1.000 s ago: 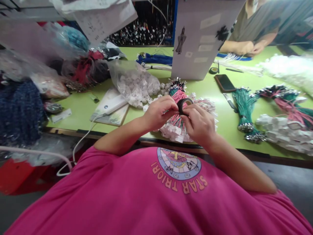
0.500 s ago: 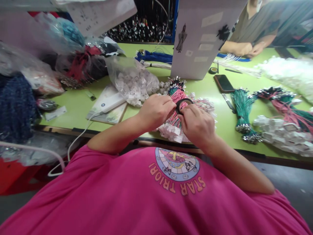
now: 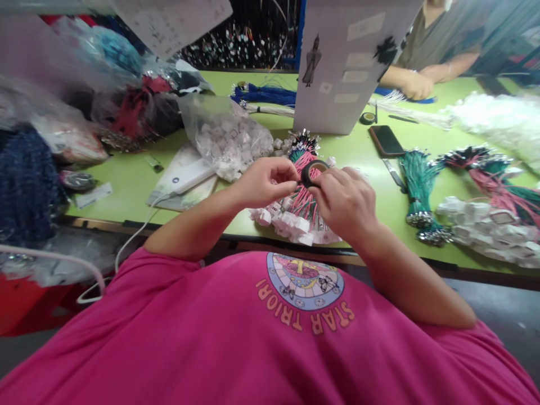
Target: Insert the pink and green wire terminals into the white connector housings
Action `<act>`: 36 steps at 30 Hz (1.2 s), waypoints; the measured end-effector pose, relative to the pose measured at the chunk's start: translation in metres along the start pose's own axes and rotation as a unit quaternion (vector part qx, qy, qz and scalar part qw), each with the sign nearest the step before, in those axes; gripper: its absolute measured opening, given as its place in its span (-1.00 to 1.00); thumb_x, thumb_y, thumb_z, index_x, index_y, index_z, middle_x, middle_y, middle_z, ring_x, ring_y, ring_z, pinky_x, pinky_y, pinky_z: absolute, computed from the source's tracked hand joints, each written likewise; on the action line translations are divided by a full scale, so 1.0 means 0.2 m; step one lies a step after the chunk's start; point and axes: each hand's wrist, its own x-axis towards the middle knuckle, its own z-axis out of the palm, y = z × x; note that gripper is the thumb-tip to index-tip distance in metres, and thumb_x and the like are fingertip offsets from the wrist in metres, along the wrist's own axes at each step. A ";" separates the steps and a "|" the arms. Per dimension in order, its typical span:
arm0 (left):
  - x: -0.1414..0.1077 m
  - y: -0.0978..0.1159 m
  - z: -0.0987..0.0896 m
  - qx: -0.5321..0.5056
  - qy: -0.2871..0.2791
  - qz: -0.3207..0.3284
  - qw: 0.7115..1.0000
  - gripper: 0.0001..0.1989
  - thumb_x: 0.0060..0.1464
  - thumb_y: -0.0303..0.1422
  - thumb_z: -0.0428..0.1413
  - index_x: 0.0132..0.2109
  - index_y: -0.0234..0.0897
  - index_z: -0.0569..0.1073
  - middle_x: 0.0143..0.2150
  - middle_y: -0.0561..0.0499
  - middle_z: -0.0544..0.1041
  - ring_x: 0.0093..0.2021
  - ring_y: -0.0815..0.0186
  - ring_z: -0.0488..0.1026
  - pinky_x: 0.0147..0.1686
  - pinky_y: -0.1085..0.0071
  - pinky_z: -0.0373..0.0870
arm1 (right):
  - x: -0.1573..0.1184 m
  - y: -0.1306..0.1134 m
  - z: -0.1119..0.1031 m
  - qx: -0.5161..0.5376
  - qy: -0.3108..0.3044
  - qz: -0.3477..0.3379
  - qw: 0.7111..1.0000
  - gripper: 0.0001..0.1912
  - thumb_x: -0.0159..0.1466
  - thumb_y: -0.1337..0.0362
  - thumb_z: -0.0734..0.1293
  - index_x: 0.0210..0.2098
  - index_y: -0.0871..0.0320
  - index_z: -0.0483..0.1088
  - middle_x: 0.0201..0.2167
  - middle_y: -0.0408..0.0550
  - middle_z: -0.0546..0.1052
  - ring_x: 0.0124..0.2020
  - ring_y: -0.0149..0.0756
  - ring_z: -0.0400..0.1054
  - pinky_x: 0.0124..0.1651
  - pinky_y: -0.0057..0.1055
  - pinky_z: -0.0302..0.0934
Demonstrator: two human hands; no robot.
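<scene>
A roll of black tape (image 3: 310, 173) hangs above a bundle of pink and green wires (image 3: 304, 197) with white connectors (image 3: 293, 225) at its near end and dark metal tips at its far end. My right hand (image 3: 348, 199) is closed on the near right edge of the roll. To the left of the roll, my left hand (image 3: 272, 183) has thumb and forefinger pinched together at the roll's left side; what lies between the fingertips is too small to make out. The wires lie on the green table beneath both hands.
A bag of white connectors (image 3: 232, 138) and a white device (image 3: 192, 175) on a booklet lie left. A white box (image 3: 337, 67) stands behind. Right are a phone (image 3: 386, 140), a knife (image 3: 394, 174), green wires (image 3: 417, 185) and another person's hands (image 3: 415, 84).
My left hand has turned and its fingers have come slightly away from the roll. The roll has tilted in my right hand, and more white connectors show below. The other person's hands have shifted.
</scene>
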 end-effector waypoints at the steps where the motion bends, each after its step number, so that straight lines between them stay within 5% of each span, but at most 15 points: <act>1: 0.00 -0.01 0.00 0.035 0.029 0.016 0.999 -0.81 0.07 -0.25 0.20 -0.34 -0.28 0.42 -0.43 0.06 0.45 -0.45 0.43 0.35 -0.42 0.44 0.31 | 0.01 0.01 0.00 0.001 0.003 0.000 1.000 -0.76 0.42 0.21 0.21 -0.28 0.12 0.46 -0.30 0.03 0.57 -0.29 -0.17 0.33 -0.22 -0.19 0.21; 4: 0.02 -0.06 0.02 0.172 0.068 0.092 0.978 -0.67 0.12 -0.08 0.22 -0.26 -0.27 0.39 -0.34 0.02 0.45 -0.39 0.39 0.37 -0.37 0.41 0.31 | 0.02 0.03 -0.01 0.012 -0.008 -0.001 1.000 -0.75 0.42 0.23 0.20 -0.30 0.13 0.48 -0.31 0.02 0.58 -0.31 -0.19 0.35 -0.21 -0.18 0.22; 9: 0.06 -0.08 0.04 0.277 -0.002 0.172 0.945 -0.71 0.36 -0.26 -0.12 -0.32 -0.24 0.33 -0.36 -0.04 0.41 -0.31 0.27 0.40 -0.31 0.31 0.30 | 0.04 0.04 -0.02 0.073 -0.017 0.031 0.997 -0.80 0.40 0.20 0.25 -0.18 0.08 0.51 -0.27 -0.02 0.60 -0.08 -0.08 0.42 0.02 -0.06 0.20; 13: 0.16 -0.04 0.02 0.254 -0.018 0.141 0.957 -0.75 0.33 -0.25 -0.05 -0.32 -0.22 0.34 -0.34 -0.03 0.38 -0.24 0.25 0.42 -0.19 0.24 0.34 | 0.13 0.15 0.00 0.110 -0.024 0.053 0.992 -0.75 0.33 0.20 0.33 -0.02 0.04 0.48 -0.35 -0.06 0.58 -0.06 -0.06 0.42 0.04 -0.05 0.19; 18: 0.35 -0.16 -0.02 0.278 -0.044 0.032 0.959 -0.75 0.31 -0.26 -0.04 -0.29 -0.27 0.41 -0.27 -0.10 0.46 -0.17 0.20 0.44 -0.09 0.24 0.32 | 0.31 0.40 0.10 0.171 -0.079 0.117 0.975 -0.90 0.22 0.28 0.42 -0.41 0.16 0.52 -0.62 -0.19 0.36 -0.36 -0.30 0.36 -0.04 -0.14 0.22; 20: 0.41 -0.26 -0.04 0.303 -0.117 -0.083 0.942 -0.57 0.30 -0.08 -0.07 -0.31 -0.32 0.46 -0.30 -0.16 0.49 -0.17 0.14 0.46 -0.09 0.24 0.32 | 0.36 0.51 0.15 0.269 -0.136 0.199 0.933 -0.86 0.20 0.35 0.42 -0.48 0.23 0.48 -0.66 -0.23 0.31 -0.47 -0.41 0.29 -0.19 -0.26 0.24; 23: 0.46 -0.38 -0.05 0.272 -0.246 -0.234 0.900 -0.26 0.22 0.20 -0.17 -0.23 -0.40 0.56 -0.18 -0.27 0.56 -0.10 0.06 0.48 -0.03 0.25 0.32 | 0.40 0.61 0.23 0.455 -0.177 0.380 0.786 -0.81 0.20 0.43 0.42 -0.52 0.24 0.40 -0.65 -0.22 0.36 -0.59 -0.52 0.23 -0.42 -0.45 0.21; 25: 0.47 -0.41 -0.03 0.248 -0.280 -0.276 0.885 -0.11 0.13 0.32 -0.24 -0.15 -0.42 0.59 -0.07 -0.32 0.57 -0.04 -0.01 0.49 0.01 0.22 0.32 | 0.41 0.62 0.29 0.522 -0.193 0.461 0.691 -0.75 0.20 0.47 0.43 -0.54 0.21 0.34 -0.67 -0.23 0.35 -0.64 -0.54 0.23 -0.50 -0.51 0.21; 27: 0.49 -0.40 0.01 0.259 -0.283 -0.281 0.880 -0.03 0.02 0.41 -0.21 -0.16 -0.43 0.61 -0.10 -0.36 0.58 -0.02 -0.08 0.50 0.03 0.16 0.32 | 0.41 0.60 0.35 0.564 -0.226 0.488 0.627 -0.72 0.23 0.49 0.41 -0.55 0.20 0.31 -0.70 -0.24 0.33 -0.68 -0.54 0.20 -0.56 -0.54 0.21; 31: 0.49 -0.36 0.10 0.191 -0.250 -0.315 0.895 -0.04 -0.03 0.42 -0.14 -0.21 -0.45 0.61 -0.14 -0.38 0.60 -0.04 -0.11 0.53 0.03 0.11 0.36 | 0.38 0.55 0.39 0.626 -0.228 0.454 0.591 -0.73 0.24 0.43 0.43 -0.51 0.19 0.29 -0.70 -0.25 0.33 -0.71 -0.56 0.17 -0.60 -0.58 0.17; 33: 0.46 -0.35 0.15 0.037 -0.216 -0.332 0.918 -0.08 0.00 0.39 -0.08 -0.13 -0.44 0.61 -0.08 -0.37 0.61 -0.06 -0.07 0.55 -0.01 0.10 0.41 | 0.35 0.53 0.37 0.646 -0.184 0.436 0.599 -0.74 0.22 0.40 0.43 -0.50 0.18 0.29 -0.69 -0.25 0.34 -0.70 -0.56 0.19 -0.58 -0.59 0.17; 36: 0.39 -0.32 0.22 -0.180 -0.138 -0.248 0.942 -0.24 -0.07 0.22 0.20 0.03 -0.35 0.56 0.02 -0.28 0.61 0.01 -0.01 0.56 0.07 0.10 0.43 | 0.29 0.50 0.27 0.674 -0.123 0.391 0.614 -0.79 0.21 0.35 0.42 -0.48 0.17 0.31 -0.66 -0.24 0.36 -0.66 -0.55 0.22 -0.55 -0.58 0.19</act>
